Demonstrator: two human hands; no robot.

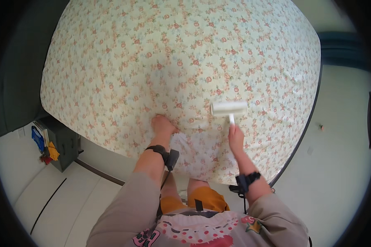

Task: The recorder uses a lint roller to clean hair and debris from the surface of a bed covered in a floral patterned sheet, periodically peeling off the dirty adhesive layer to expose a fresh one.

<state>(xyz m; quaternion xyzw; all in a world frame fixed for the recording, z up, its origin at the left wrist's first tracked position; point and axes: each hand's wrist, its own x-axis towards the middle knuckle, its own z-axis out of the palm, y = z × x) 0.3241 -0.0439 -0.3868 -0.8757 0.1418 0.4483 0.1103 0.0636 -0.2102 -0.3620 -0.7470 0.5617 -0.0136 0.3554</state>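
A lint roller (229, 108) with a wide white head lies against a floral bed sheet (160, 83). Its short white handle is in the grip of my right hand (236, 139), and the head points away from me. To the left, my left hand (163, 124) rests on the sheet near the bed's front edge, its fingers curled under. Whether it pinches any cloth is hidden. Small creases run through the sheet between my two hands. Both wrists carry black strapped devices with cables.
A dark grey bedside cabinet (65, 145) stands off the bed's left corner, with books and a yellow cloth item (53, 151) at its side. Dark fabric (21, 71) hangs or stands along the left. Pale floor (334, 132) runs along the right, with a small object (321, 127) on it.
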